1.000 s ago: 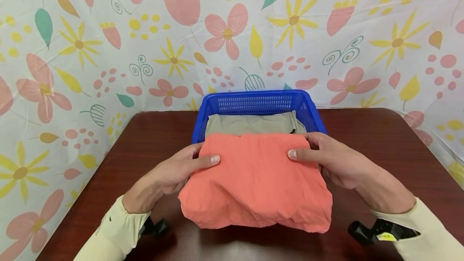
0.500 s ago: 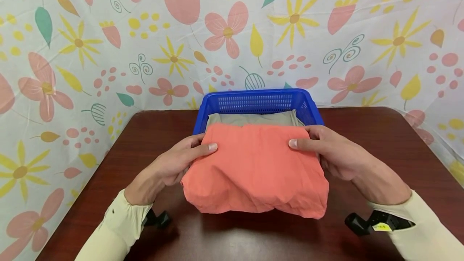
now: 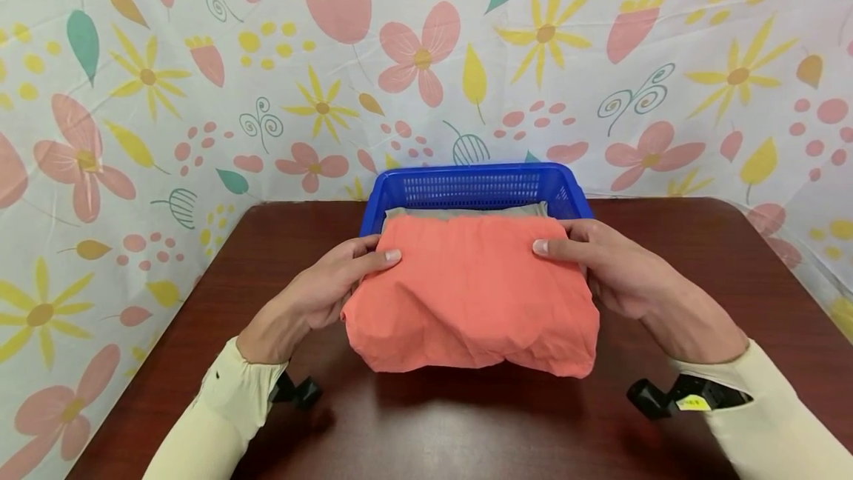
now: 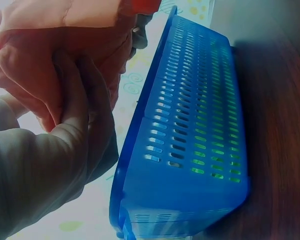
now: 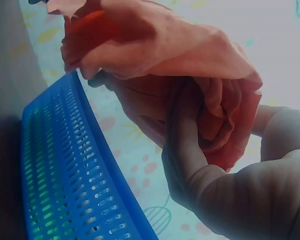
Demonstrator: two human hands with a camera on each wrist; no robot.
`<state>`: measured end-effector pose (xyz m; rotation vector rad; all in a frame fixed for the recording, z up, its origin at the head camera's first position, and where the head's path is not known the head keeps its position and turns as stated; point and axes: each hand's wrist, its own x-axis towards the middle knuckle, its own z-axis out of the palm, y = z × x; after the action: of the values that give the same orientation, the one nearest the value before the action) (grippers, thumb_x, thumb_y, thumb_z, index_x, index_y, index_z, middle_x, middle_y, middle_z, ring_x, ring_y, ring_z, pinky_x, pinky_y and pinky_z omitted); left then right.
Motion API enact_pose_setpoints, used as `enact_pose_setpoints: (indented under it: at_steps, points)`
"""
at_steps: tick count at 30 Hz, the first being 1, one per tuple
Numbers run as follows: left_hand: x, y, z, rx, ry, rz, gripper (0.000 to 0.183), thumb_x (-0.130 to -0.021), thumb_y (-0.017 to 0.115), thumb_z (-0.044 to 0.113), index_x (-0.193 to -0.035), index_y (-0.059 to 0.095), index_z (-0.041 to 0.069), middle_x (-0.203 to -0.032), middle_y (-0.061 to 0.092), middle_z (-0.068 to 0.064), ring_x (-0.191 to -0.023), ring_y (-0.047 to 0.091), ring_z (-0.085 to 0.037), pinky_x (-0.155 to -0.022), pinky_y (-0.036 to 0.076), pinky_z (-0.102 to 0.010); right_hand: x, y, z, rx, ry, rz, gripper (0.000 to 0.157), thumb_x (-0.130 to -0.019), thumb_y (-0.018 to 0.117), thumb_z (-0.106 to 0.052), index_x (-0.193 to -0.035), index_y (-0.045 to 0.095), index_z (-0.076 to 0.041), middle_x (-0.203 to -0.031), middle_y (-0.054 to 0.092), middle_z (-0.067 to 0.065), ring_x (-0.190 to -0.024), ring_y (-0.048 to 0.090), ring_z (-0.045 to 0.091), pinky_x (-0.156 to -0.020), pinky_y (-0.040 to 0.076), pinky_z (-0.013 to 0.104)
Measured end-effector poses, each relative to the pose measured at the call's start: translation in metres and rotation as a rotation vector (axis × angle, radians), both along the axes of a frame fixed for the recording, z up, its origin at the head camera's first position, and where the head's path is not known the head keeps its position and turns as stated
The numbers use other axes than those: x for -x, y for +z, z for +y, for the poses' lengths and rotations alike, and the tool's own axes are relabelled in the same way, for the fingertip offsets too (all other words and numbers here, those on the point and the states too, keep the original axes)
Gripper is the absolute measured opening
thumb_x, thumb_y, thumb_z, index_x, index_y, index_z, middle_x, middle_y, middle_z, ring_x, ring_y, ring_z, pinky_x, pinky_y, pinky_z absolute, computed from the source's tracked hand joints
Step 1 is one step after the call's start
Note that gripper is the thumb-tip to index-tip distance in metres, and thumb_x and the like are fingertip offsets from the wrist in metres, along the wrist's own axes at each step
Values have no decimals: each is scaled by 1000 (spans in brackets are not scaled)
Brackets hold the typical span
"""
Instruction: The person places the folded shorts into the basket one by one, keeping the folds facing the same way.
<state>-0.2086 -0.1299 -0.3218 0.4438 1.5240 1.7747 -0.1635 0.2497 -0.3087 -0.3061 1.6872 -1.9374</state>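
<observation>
A folded coral-coloured cloth garment (image 3: 476, 287) is held up level between both hands, just in front of and over the near side of a blue plastic basket (image 3: 466, 172). My left hand (image 3: 333, 280) grips its left side, thumb on top and fingers underneath. The right hand (image 3: 616, 265) holds the other side in the same way. Both wrist views show the fingers tucked under the folds of the cloth (image 5: 185, 45), above the basket's rim. Inside the basket lies a grey-beige folded cloth (image 3: 466, 211), mostly hidden behind the coral one.
The basket stands at the back of a dark reddish-brown table (image 3: 293, 228), near a floral-patterned curtain (image 3: 266, 65). Black wrist devices (image 3: 296, 391) stick out from under both pale sleeves (image 3: 213, 413).
Both hands have moved forward and up in the head view with the coral garment. It now covers more of the grey-beige cloth and the basket's near side.
</observation>
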Motion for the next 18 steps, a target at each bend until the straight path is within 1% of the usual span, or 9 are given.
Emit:
enact_pose_setpoints:
  at_steps: [6,9,12,16,18]
  points:
    - [8,1,5,-6,16,0,53,-111,58,29,-155,41,6,-106,77,-13,-77,79,-23,-67,64,-39,2,1,1,2,-54,-42,34,-112,54,-17,-141,51,1,-110,78,15,-96,79,34,-82,60,53]
    - [12,1,8,-10,21,4,52,-110,59,30,-154,43,6,-103,77,-12,-76,79,-23,-67,64,-39,3,1,2,5,-69,-54,36,-112,53,-18,-144,48,-1,-112,78,14,-98,79,35,-83,59,53]
    - [15,1,11,-17,29,10,51,-110,60,31,-152,45,6,-100,78,-11,-75,79,-23,-66,64,-38,5,3,3,9,-81,-48,36,-112,54,-19,-143,49,-1,-110,78,14,-96,79,34,-81,61,51]
    - [19,2,14,-34,43,5,49,-110,59,30,-150,47,5,-102,77,-11,-76,79,-23,-66,64,-39,9,4,2,6,-110,-42,35,-112,55,-20,-141,51,-1,-107,78,13,-93,80,32,-79,62,49]
    - [22,3,16,-36,49,7,47,-110,58,29,-149,47,5,-103,76,-11,-77,79,-23,-67,64,-39,11,4,1,5,-129,-49,37,-111,55,-20,-143,48,-2,-109,78,12,-94,80,32,-80,62,49]
